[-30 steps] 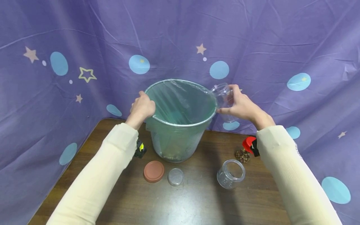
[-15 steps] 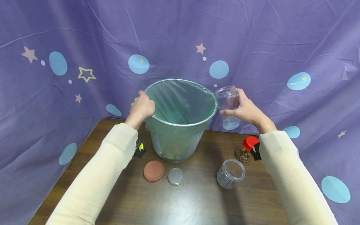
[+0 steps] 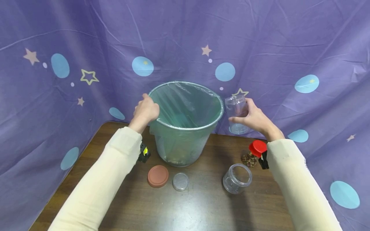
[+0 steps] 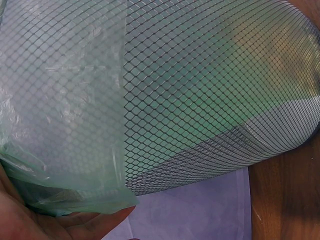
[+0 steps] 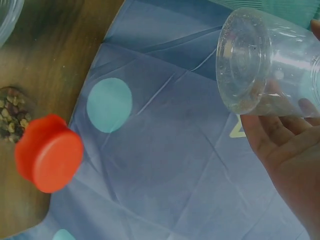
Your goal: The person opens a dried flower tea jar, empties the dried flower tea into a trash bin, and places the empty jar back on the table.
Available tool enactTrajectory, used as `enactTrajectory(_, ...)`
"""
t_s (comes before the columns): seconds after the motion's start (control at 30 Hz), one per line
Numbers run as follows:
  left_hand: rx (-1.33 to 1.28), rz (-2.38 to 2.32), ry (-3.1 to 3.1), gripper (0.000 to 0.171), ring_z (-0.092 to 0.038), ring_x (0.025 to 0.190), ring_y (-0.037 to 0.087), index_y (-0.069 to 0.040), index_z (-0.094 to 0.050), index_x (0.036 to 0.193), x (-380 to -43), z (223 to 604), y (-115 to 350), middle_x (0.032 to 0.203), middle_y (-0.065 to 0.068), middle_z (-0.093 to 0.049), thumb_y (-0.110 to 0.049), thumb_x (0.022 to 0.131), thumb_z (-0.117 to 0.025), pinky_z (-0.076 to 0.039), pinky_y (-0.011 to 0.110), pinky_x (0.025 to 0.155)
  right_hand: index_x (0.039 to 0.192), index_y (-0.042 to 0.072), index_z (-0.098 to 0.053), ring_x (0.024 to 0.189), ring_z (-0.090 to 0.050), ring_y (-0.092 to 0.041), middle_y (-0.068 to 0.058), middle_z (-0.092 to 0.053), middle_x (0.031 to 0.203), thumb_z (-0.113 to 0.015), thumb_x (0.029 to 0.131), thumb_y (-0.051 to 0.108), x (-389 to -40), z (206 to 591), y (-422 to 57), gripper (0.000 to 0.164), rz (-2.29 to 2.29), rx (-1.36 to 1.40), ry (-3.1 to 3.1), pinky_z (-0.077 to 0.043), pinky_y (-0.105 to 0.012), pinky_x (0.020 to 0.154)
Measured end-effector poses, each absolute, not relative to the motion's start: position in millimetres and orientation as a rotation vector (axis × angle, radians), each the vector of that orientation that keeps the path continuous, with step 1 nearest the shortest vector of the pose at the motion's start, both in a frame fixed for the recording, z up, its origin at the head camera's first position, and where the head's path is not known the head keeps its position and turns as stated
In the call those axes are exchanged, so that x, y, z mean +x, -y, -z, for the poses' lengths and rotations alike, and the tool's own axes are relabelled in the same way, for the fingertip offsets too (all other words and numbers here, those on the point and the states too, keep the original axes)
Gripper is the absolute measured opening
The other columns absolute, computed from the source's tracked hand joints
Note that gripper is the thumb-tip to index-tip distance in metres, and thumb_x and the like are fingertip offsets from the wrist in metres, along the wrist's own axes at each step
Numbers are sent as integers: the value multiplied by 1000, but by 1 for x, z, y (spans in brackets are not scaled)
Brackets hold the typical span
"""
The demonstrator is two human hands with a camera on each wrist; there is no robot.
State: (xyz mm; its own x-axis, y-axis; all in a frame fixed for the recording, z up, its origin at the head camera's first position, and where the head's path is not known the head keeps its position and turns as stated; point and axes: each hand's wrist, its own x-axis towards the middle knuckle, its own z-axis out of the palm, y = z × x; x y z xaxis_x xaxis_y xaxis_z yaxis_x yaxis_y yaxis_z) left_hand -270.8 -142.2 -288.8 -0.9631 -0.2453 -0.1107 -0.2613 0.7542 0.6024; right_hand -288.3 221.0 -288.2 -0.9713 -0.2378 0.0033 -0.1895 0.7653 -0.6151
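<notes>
My left hand [image 3: 145, 110] grips the left rim of a wire-mesh wastebasket [image 3: 202, 144], lined with a thin green plastic bag [image 3: 185, 106]. In the left wrist view the bag's folded edge [image 4: 100, 200] lies against the fingers [image 4: 105, 222], over the mesh wall. To the right of the basket, my right hand [image 3: 254, 120] holds a clear plastic jar [image 3: 235, 110] nearly upright, above the table. The jar's round base [image 5: 242, 62] faces the right wrist camera, and its walls look see-through with nothing inside. Fingers and thumb curl round its side.
On the table [image 3: 202, 205] lie a terracotta-coloured lid [image 3: 158, 176] and a small silver-grey lid [image 3: 180, 181]. A second clear jar [image 3: 237, 179] stands at the right, mouth up. Behind it is a red-topped container of dried bits [image 3: 249, 159]. A purple curtain [image 3: 185, 38] hangs behind.
The right hand has moved the clear jar away from the basket's right rim, rightward and down, and turned it more upright. The left hand stays on the rim.
</notes>
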Motion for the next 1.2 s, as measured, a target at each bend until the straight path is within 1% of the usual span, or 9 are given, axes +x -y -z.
enactTrajectory(0.2,-419,-1011,-2924,71,-35,138,53,4,2,155,-271,289,142,151,34,-34,-19,96,-30,-31,60,114,146,7,-23,116,-57,-32,-18,-58,122,-76,82,46,-288,300,-226,91,1004,-325,-2872,-44,-46,99)
enactTrajectory(0.43,-418,-1012,-2916,70,-34,138,53,4,2,155,-270,288,144,151,35,-33,-20,97,-29,-31,60,114,143,4,-23,118,-58,-34,-21,-59,123,-75,84,41,-289,313,-228,87,1045,-309,-2832,-44,-51,104)
enactTrajectory(0.67,-421,-1011,-2914,71,-35,138,52,4,2,155,-271,288,143,151,34,-34,-20,96,-30,-32,60,114,143,3,-23,121,-57,-37,-24,-58,126,-75,84,40,-290,326,-230,87,1043,-284,-2810,-44,-52,104)
enactTrajectory(0.87,-425,-1027,-2917,71,-34,138,53,4,2,155,-270,286,142,151,34,-34,-19,96,-30,-31,60,115,141,2,-24,121,-58,-38,-24,-57,128,-75,84,38,-290,335,-233,85,1076,-281,-2809,-45,-51,104)
enactTrajectory(0.97,-422,-1025,-2916,71,-33,139,53,4,2,155,-270,287,142,152,34,-33,-19,96,-30,-30,60,115,139,2,-25,118,-60,-37,-23,-57,130,-75,85,38,-289,340,-235,82,1078,-290,-2815,-49,-46,99)
enactTrajectory(1.1,-420,-1024,-2914,71,-33,139,52,4,3,155,-271,288,142,152,34,-33,-19,96,-29,-30,60,115,135,2,-26,115,-63,-35,-22,-58,132,-75,85,40,-287,352,-235,80,1104,-286,-2806,-54,-33,81)
enactTrajectory(1.17,-421,-1027,-2910,71,-33,139,52,3,3,155,-271,288,142,152,34,-33,-20,96,-29,-31,60,115,136,2,-24,115,-63,-35,-23,-57,134,-75,85,41,-285,361,-235,82,1139,-277,-2780,-55,-32,76)
enactTrajectory(1.2,-421,-1028,-2909,71,-33,139,52,3,3,155,-270,288,142,152,34,-33,-20,96,-29,-30,60,115,138,2,-23,115,-63,-35,-24,-56,134,-75,85,41,-284,365,-235,84,1152,-272,-2768,-55,-33,77)
